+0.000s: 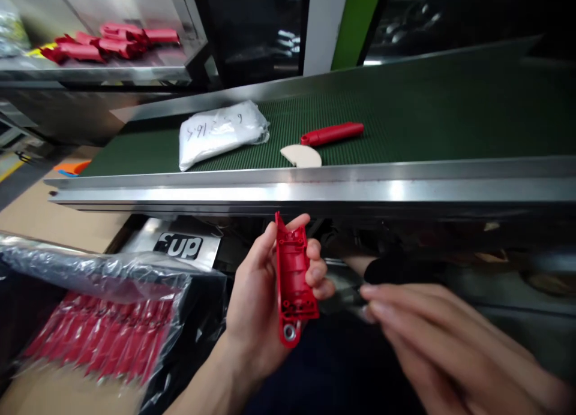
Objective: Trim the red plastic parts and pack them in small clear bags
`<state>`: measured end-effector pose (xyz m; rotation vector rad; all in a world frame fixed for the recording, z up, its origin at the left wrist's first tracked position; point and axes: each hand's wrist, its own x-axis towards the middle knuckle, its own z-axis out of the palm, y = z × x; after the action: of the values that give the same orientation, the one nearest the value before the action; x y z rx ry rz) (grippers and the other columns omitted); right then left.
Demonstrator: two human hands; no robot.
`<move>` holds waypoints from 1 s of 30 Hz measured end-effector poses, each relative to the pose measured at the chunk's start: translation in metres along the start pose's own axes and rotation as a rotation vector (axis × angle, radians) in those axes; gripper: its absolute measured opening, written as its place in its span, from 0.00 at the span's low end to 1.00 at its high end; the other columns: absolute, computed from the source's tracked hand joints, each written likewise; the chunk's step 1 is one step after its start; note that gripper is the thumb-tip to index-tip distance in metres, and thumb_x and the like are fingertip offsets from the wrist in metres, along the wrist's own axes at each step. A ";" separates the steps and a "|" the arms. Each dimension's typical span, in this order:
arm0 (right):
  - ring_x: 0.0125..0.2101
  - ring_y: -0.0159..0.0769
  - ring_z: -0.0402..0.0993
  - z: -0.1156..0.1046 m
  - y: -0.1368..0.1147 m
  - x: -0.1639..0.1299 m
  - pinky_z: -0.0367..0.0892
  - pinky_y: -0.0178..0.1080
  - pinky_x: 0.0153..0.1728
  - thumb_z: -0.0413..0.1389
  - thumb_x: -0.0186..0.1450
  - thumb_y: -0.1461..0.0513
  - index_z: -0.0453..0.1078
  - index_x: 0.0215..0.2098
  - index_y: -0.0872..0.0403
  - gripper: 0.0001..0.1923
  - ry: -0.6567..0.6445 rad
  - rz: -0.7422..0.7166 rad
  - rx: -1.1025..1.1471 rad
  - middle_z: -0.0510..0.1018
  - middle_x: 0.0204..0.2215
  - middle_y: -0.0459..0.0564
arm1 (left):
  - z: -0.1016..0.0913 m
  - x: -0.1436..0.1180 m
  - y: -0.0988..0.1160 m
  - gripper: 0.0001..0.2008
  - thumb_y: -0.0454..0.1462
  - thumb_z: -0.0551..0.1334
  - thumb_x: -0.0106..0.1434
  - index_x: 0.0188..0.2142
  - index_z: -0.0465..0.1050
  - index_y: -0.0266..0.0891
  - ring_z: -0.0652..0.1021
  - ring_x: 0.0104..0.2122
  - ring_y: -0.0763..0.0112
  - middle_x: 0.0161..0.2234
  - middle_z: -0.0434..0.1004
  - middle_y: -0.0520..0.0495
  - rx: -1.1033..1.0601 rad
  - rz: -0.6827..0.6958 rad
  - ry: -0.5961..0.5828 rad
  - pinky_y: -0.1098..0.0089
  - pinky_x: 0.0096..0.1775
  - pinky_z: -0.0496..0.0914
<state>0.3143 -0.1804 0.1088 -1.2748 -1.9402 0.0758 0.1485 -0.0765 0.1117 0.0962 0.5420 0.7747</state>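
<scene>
Red handle shell (293,280) sits below the conveyor's metal edge (315,190), my left hand (261,301) fingers curled around it; right hand (432,337) blurred, grip unclear.

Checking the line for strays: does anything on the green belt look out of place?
Nothing looks damaged or spilled. A red handle, a pale half-disc and a white bag lie loose on the conveyor belt.

Two hands: the left hand (258,307) grips one red plastic shell (293,280); the right hand (432,337) is blurred. On the far belt (450,115): one white bag (218,133), one red handle (332,133), one pale disc (301,156). Near left, one clear bag of red parts (99,319), too many to count.
</scene>
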 end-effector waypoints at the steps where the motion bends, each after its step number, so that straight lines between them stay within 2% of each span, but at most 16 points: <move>1: 0.48 0.40 0.72 -0.005 0.012 0.008 0.69 0.41 0.48 0.55 0.59 0.78 0.70 0.52 0.60 0.24 0.035 -0.038 -0.056 0.77 0.46 0.54 | -0.001 -0.002 0.002 0.19 0.43 0.50 0.71 0.55 0.66 0.33 0.66 0.23 0.75 0.31 0.67 0.46 -0.002 0.011 0.023 0.74 0.26 0.63; 3: 0.47 0.41 0.73 -0.015 0.044 0.030 0.68 0.43 0.48 0.56 0.61 0.76 0.70 0.53 0.58 0.23 0.081 -0.079 -0.213 0.78 0.46 0.54 | -0.005 -0.006 0.007 0.19 0.42 0.52 0.70 0.56 0.66 0.34 0.68 0.24 0.74 0.32 0.69 0.44 0.014 0.048 0.105 0.73 0.25 0.64; 5: 0.44 0.42 0.74 -0.024 0.080 0.062 0.67 0.45 0.45 0.55 0.65 0.72 0.71 0.51 0.54 0.18 0.092 -0.030 -0.439 0.79 0.45 0.52 | -0.010 -0.010 0.011 0.19 0.41 0.53 0.70 0.57 0.65 0.35 0.71 0.25 0.71 0.35 0.72 0.42 0.056 0.086 0.206 0.72 0.25 0.66; 7: 0.40 0.43 0.75 -0.031 0.116 0.097 0.63 0.45 0.40 0.52 0.68 0.67 0.73 0.46 0.51 0.11 0.013 0.104 -0.654 0.80 0.42 0.50 | -0.018 -0.012 0.011 0.19 0.40 0.52 0.70 0.57 0.63 0.34 0.72 0.25 0.71 0.34 0.73 0.42 0.101 0.106 0.267 0.72 0.24 0.66; 9: 0.36 0.43 0.76 -0.031 0.145 0.128 0.60 0.45 0.38 0.50 0.69 0.66 0.74 0.42 0.51 0.11 -0.109 0.210 -0.731 0.81 0.37 0.49 | -0.027 -0.012 0.008 0.17 0.38 0.49 0.71 0.56 0.60 0.34 0.71 0.22 0.71 0.30 0.74 0.44 0.153 0.120 0.282 0.73 0.21 0.66; 12: 0.34 0.40 0.76 -0.025 0.171 0.154 0.61 0.44 0.39 0.50 0.67 0.66 0.75 0.40 0.50 0.12 -0.200 0.239 -0.715 0.81 0.32 0.47 | -0.044 -0.009 -0.003 0.13 0.36 0.48 0.71 0.53 0.58 0.37 0.71 0.18 0.71 0.27 0.74 0.47 0.250 0.128 0.284 0.74 0.18 0.66; 14: 0.38 0.41 0.77 -0.025 0.171 0.151 0.62 0.45 0.42 0.50 0.67 0.66 0.75 0.42 0.50 0.13 -0.205 0.247 -0.703 0.82 0.37 0.48 | -0.056 -0.007 -0.011 0.11 0.37 0.52 0.70 0.51 0.59 0.39 0.72 0.18 0.71 0.27 0.75 0.48 0.297 0.125 0.296 0.74 0.18 0.67; 15: 0.42 0.41 0.76 -0.027 0.167 0.142 0.63 0.46 0.45 0.49 0.67 0.66 0.75 0.44 0.50 0.13 -0.173 0.245 -0.699 0.81 0.41 0.49 | -0.061 -0.006 -0.014 0.11 0.37 0.55 0.68 0.49 0.60 0.39 0.72 0.19 0.70 0.27 0.75 0.48 0.310 0.126 0.306 0.73 0.18 0.67; 17: 0.49 0.42 0.73 -0.036 0.153 0.113 0.62 0.47 0.51 0.50 0.68 0.64 0.74 0.46 0.50 0.14 -0.014 0.245 -0.649 0.79 0.47 0.50 | -0.070 -0.005 -0.019 0.16 0.39 0.64 0.62 0.47 0.63 0.40 0.73 0.21 0.70 0.30 0.76 0.49 0.323 0.122 0.333 0.72 0.20 0.69; 19: 0.49 0.41 0.73 -0.050 0.141 0.070 0.63 0.47 0.54 0.55 0.65 0.61 0.75 0.45 0.50 0.12 0.326 0.336 -0.482 0.79 0.46 0.50 | -0.074 -0.002 -0.022 0.22 0.40 0.71 0.54 0.45 0.65 0.40 0.73 0.23 0.70 0.31 0.76 0.49 0.324 0.086 0.372 0.71 0.21 0.69; 20: 0.45 0.41 0.75 -0.058 0.138 0.045 0.65 0.47 0.53 0.59 0.63 0.60 0.76 0.43 0.50 0.11 0.542 0.480 -0.359 0.79 0.43 0.49 | -0.075 0.000 -0.023 0.23 0.40 0.73 0.51 0.44 0.66 0.41 0.72 0.23 0.71 0.31 0.75 0.50 0.323 0.052 0.392 0.72 0.21 0.69; 21: 0.40 0.38 0.76 -0.066 0.139 0.019 0.67 0.46 0.51 0.62 0.59 0.59 0.75 0.41 0.51 0.11 0.838 0.638 -0.225 0.79 0.39 0.48 | -0.075 0.002 -0.023 0.24 0.41 0.74 0.49 0.42 0.67 0.42 0.71 0.24 0.72 0.31 0.75 0.50 0.324 0.020 0.407 0.73 0.21 0.68; 23: 0.30 0.33 0.74 -0.078 0.152 -0.031 0.72 0.42 0.39 0.59 0.60 0.59 0.71 0.41 0.51 0.11 1.063 0.837 -0.134 0.76 0.32 0.44 | -0.072 0.007 -0.025 0.23 0.41 0.74 0.48 0.40 0.68 0.42 0.69 0.23 0.74 0.32 0.74 0.51 0.332 -0.009 0.423 0.75 0.21 0.65; 26: 0.23 0.29 0.69 -0.085 0.188 -0.088 0.68 0.34 0.23 0.58 0.62 0.61 0.65 0.41 0.53 0.10 1.140 1.143 0.003 0.70 0.26 0.40 | -0.066 0.014 -0.029 0.21 0.40 0.74 0.47 0.38 0.69 0.42 0.67 0.22 0.77 0.32 0.73 0.51 0.362 -0.015 0.439 0.78 0.20 0.63; 28: 0.24 0.28 0.70 -0.081 0.213 -0.107 0.67 0.31 0.22 0.58 0.65 0.61 0.65 0.43 0.56 0.10 1.151 1.297 0.095 0.70 0.27 0.42 | -0.063 0.019 -0.033 0.20 0.39 0.74 0.47 0.38 0.69 0.42 0.66 0.22 0.78 0.31 0.73 0.51 0.373 -0.034 0.430 0.78 0.19 0.62; 30: 0.27 0.28 0.71 -0.073 0.231 -0.112 0.68 0.31 0.24 0.56 0.67 0.61 0.65 0.47 0.57 0.11 1.150 1.362 0.172 0.71 0.32 0.44 | -0.062 0.025 -0.037 0.21 0.40 0.74 0.47 0.38 0.69 0.42 0.66 0.21 0.78 0.30 0.72 0.52 0.382 -0.050 0.412 0.79 0.19 0.60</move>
<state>0.5534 -0.1818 -0.0091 -1.7134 0.0490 0.1364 0.1556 -0.0926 0.0372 0.2784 1.0779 0.6356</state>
